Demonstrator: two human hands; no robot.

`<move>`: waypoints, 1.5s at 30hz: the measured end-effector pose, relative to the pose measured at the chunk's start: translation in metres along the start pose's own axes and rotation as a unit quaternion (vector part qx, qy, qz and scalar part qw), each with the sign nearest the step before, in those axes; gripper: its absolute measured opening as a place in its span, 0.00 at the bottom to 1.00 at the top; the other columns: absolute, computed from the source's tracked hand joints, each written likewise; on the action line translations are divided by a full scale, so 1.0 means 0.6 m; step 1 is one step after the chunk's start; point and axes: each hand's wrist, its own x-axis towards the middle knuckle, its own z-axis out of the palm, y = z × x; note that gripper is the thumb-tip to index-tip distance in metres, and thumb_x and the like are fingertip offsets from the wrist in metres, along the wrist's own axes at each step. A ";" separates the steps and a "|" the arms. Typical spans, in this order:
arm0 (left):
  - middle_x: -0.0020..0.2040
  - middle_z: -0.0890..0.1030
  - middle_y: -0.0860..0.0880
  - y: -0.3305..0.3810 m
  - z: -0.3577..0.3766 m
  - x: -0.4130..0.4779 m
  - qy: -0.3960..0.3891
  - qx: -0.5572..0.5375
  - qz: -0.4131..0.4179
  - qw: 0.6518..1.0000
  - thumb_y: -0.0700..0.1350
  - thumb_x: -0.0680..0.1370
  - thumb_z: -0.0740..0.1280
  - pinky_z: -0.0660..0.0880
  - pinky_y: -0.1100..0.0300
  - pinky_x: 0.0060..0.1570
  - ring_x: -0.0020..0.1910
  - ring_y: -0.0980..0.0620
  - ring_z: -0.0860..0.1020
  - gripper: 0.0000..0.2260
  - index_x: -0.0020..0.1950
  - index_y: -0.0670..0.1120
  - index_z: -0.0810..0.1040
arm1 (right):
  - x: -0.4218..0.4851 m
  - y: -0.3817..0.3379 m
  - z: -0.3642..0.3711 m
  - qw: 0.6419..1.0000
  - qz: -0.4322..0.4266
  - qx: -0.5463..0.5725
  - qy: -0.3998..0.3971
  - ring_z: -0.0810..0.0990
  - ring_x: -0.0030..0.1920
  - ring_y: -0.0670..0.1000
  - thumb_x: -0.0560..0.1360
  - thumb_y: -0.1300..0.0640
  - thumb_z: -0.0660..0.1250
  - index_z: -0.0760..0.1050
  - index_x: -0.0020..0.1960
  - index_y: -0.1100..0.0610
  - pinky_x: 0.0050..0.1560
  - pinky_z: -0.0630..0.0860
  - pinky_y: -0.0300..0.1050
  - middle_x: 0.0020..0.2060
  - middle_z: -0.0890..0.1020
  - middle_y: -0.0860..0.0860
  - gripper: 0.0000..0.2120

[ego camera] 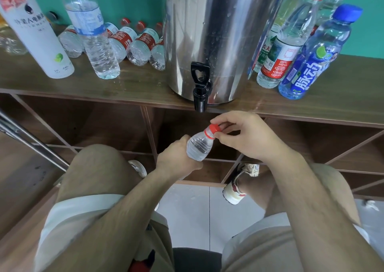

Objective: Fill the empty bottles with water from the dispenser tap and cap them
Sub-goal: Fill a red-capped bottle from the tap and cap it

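Left hand [176, 159] and right hand [247, 135]: bare. Left forearm [124, 209] and right forearm [311, 199]: bare, with fine dark hair. Knees bare.

Shorts [259, 251]: beige, light fabric, with a paler off-white band [83, 207] across each leg at the hem. A red-and-black print [143, 260] marks the left leg; its design cannot be read.

Right shoe [236, 188]: cream trainer, red trim, pale patterned laces. Left shoe [138, 168]: whitish, mostly hidden behind the leg.

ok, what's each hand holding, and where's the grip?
Left hand grips the clear bottle round its body; right hand pinches its red cap.
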 end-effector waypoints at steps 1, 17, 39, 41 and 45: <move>0.46 0.79 0.56 -0.001 0.001 0.000 0.000 0.006 0.000 1.000 0.54 0.71 0.77 0.67 0.62 0.34 0.40 0.54 0.78 0.20 0.54 0.56 0.69 | 0.000 0.000 -0.001 1.000 -0.007 -0.012 -0.004 0.84 0.53 0.46 0.76 0.62 0.76 0.84 0.62 0.52 0.57 0.83 0.48 0.53 0.85 0.45 0.16; 0.42 0.77 0.56 0.006 0.004 -0.006 -0.018 0.069 0.017 0.997 0.54 0.70 0.76 0.68 0.62 0.31 0.36 0.53 0.77 0.19 0.55 0.55 0.71 | 0.006 -0.017 0.004 0.972 0.118 -0.187 -0.082 0.80 0.44 0.45 0.80 0.41 0.69 0.81 0.53 0.49 0.47 0.82 0.47 0.46 0.81 0.45 0.12; 0.45 0.78 0.56 0.010 0.002 -0.019 -0.042 0.010 0.041 0.998 0.54 0.71 0.77 0.79 0.58 0.41 0.42 0.52 0.80 0.19 0.55 0.55 0.71 | -0.003 -0.012 0.018 0.945 0.010 -0.312 -0.093 0.69 0.33 0.44 0.82 0.35 0.51 0.60 0.38 0.46 0.32 0.59 0.43 0.34 0.71 0.45 0.20; 0.45 0.78 0.56 0.013 0.002 -0.020 -0.035 0.013 0.051 0.998 0.55 0.72 0.77 0.74 0.62 0.36 0.40 0.53 0.79 0.18 0.54 0.56 0.71 | -0.004 -0.009 0.020 0.936 0.018 -0.342 -0.074 0.69 0.31 0.45 0.81 0.34 0.47 0.62 0.36 0.49 0.31 0.58 0.43 0.31 0.71 0.47 0.23; 0.46 0.79 0.57 0.021 0.006 -0.023 -0.022 -0.010 0.063 0.998 0.55 0.72 0.77 0.71 0.64 0.35 0.40 0.53 0.79 0.19 0.55 0.58 0.70 | -0.007 -0.004 0.031 0.937 0.092 -0.336 0.006 0.68 0.27 0.47 0.80 0.34 0.48 0.64 0.30 0.53 0.29 0.57 0.43 0.25 0.69 0.48 0.29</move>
